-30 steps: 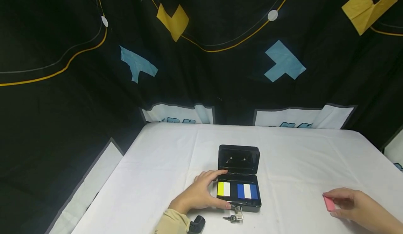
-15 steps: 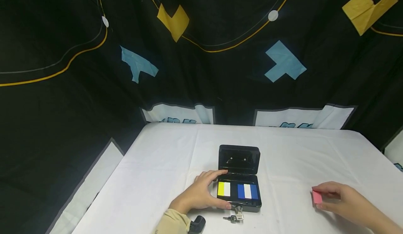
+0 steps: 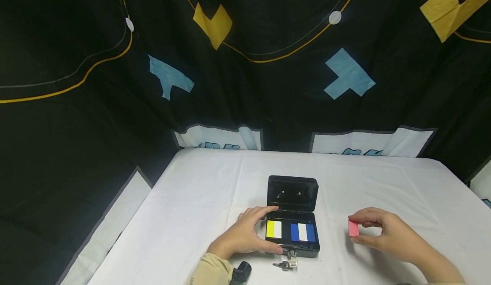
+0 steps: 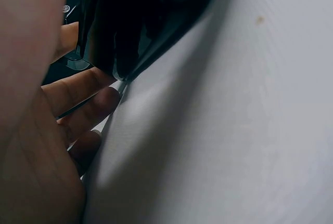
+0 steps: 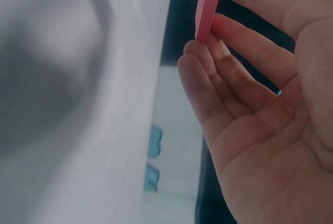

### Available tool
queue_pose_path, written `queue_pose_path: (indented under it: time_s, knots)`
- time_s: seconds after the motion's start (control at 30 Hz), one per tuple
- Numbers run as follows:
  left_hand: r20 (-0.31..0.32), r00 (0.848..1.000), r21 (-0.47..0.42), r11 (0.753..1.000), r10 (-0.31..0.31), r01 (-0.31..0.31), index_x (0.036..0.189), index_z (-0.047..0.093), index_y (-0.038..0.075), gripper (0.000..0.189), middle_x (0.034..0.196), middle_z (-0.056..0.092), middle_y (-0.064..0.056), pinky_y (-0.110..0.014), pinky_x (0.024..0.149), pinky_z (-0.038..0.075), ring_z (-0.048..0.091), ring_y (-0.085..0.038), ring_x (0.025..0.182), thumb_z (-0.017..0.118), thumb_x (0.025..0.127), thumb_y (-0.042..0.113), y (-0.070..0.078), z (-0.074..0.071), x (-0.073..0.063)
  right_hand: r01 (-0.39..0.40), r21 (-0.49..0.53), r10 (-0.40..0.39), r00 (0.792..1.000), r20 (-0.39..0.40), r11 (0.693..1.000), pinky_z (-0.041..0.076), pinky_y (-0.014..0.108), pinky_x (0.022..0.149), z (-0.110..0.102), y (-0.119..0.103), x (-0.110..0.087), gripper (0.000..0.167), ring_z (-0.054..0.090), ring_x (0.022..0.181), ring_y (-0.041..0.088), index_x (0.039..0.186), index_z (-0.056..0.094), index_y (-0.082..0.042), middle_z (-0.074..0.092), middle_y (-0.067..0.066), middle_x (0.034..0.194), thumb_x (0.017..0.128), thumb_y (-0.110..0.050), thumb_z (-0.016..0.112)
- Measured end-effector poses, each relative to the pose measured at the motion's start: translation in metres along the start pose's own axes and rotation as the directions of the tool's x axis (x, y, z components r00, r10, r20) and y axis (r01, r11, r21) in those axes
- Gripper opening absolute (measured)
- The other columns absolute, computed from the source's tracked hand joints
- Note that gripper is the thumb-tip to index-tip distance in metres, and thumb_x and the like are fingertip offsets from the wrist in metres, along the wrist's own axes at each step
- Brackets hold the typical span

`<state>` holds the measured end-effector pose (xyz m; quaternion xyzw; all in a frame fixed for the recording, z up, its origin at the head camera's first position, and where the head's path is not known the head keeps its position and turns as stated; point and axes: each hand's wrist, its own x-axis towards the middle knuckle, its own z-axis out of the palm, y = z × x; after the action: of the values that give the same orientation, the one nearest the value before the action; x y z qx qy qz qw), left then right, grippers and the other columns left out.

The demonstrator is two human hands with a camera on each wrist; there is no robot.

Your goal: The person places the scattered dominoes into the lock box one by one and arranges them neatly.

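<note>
Head view: a table draped in a white cloth [image 3: 199,200] filled the lower half of the scene; behind it, from nine to three o'clock, hung a black backdrop [image 3: 76,119] marked with thin yellow curved lines, yellow and light-blue tape patches, and white panels along its lower edge. Near the middle of the cloth stood a small black box [image 3: 293,217], its lid raised upright at the twelve o'clock side; inside lay a yellow-and-white block [image 3: 274,229] and, at its three o'clock, a blue-and-white block [image 3: 303,232]; a bunch of keys [image 3: 287,263] lay on the cloth just beside the front wall, at the box's six o'clock. The left hand [image 3: 245,236] rested at the box's nine o'clock, fingers spread and nearly straight, fingertips touching its left wall and the thumb at the front corner; the left wrist view showed those fingers [image 4: 78,99] lying against the dark wall above the cloth. The right hand [image 3: 383,234] hovered at the box's three o'clock, apart from it, pinching a thin pink block [image 3: 353,228] between thumb and forefinger; the right wrist view showed the block edge-on [image 5: 207,8] between the fingertips, clear of the cloth.
</note>
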<state>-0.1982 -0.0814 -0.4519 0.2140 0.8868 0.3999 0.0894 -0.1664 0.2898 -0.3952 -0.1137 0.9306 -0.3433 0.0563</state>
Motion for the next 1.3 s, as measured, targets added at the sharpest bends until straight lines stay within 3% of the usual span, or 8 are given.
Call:
queue_pose_path:
  time_s: [0.17, 0.33, 0.63, 0.9, 1.03, 1.3]
  knots:
    - [0.002, 1.000, -0.003, 1.000, -0.007, 0.007, 0.145, 0.043, 0.052, 0.097, 0.146, 0.046, 0.015, -0.060, 0.105, 0.035, 0.039, -0.020, 0.132, 0.088, 0.060, 0.067, 0.000, 0.000, 0.000, 0.059, 0.006, -0.059, 0.998, -0.009, 0.998, 0.055, 0.050, 0.089, 0.010, -0.019, 0.008, 0.049, 0.064, 0.099, 0.026, 0.114, 0.074, -0.008, 0.066, 0.001, 0.112, 0.073, -0.030, 0.091]
    - [0.002, 1.000, -0.005, 1.000, -0.007, 0.007, 0.145, 0.043, 0.052, 0.097, 0.145, 0.047, 0.014, -0.060, 0.104, 0.036, 0.038, -0.021, 0.131, 0.088, 0.060, 0.066, 0.000, 0.000, 0.000, 0.191, 0.032, -0.191, 0.982, -0.004, 0.981, 0.055, 0.044, 0.090, 0.021, -0.029, 0.014, 0.044, 0.065, 0.098, 0.024, 0.111, 0.074, -0.008, 0.066, -0.002, 0.111, 0.075, -0.028, 0.090]
    - [0.007, 1.000, -0.002, 1.000, -0.007, 0.007, 0.146, 0.044, 0.050, 0.097, 0.146, 0.047, 0.014, -0.061, 0.105, 0.035, 0.039, -0.019, 0.132, 0.088, 0.061, 0.066, 0.002, 0.000, 0.000, 0.264, 0.084, -0.265, 0.964, -0.001, 0.961, 0.055, 0.040, 0.088, 0.037, -0.037, 0.021, 0.044, 0.065, 0.098, 0.024, 0.112, 0.075, -0.007, 0.066, -0.003, 0.112, 0.076, -0.028, 0.090]
    - [0.003, 1.000, -0.004, 1.000, -0.017, 0.017, 0.145, 0.044, 0.051, 0.095, 0.146, 0.047, 0.014, -0.063, 0.104, 0.035, 0.039, -0.020, 0.132, 0.088, 0.061, 0.066, 0.001, 0.000, 0.001, 0.227, 0.060, -0.226, 0.974, -0.013, 0.972, 0.053, 0.052, 0.091, 0.050, -0.056, 0.028, 0.042, 0.063, 0.103, 0.025, 0.112, 0.076, -0.009, 0.066, -0.006, 0.111, 0.077, -0.028, 0.089]
    - [0.010, 1.000, -0.006, 1.000, -0.020, 0.021, 0.144, 0.044, 0.053, 0.094, 0.146, 0.046, 0.013, -0.062, 0.104, 0.036, 0.038, -0.021, 0.132, 0.088, 0.062, 0.066, 0.000, 0.000, 0.001, 0.269, 0.024, -0.269, 0.963, -0.002, 0.963, 0.051, 0.053, 0.094, 0.058, -0.064, 0.033, 0.039, 0.061, 0.106, 0.023, 0.110, 0.077, -0.008, 0.066, -0.009, 0.109, 0.077, -0.026, 0.089]
    - [0.019, 1.000, -0.011, 1.000, -0.017, 0.017, 0.144, 0.043, 0.054, 0.094, 0.147, 0.045, 0.013, -0.062, 0.103, 0.036, 0.038, -0.021, 0.132, 0.087, 0.063, 0.066, 0.000, 0.000, 0.001, 0.267, -0.015, -0.267, 0.963, 0.048, 0.963, 0.053, 0.050, 0.092, 0.077, -0.073, 0.044, 0.034, 0.060, 0.104, 0.022, 0.107, 0.079, -0.009, 0.065, -0.008, 0.109, 0.077, -0.022, 0.089]
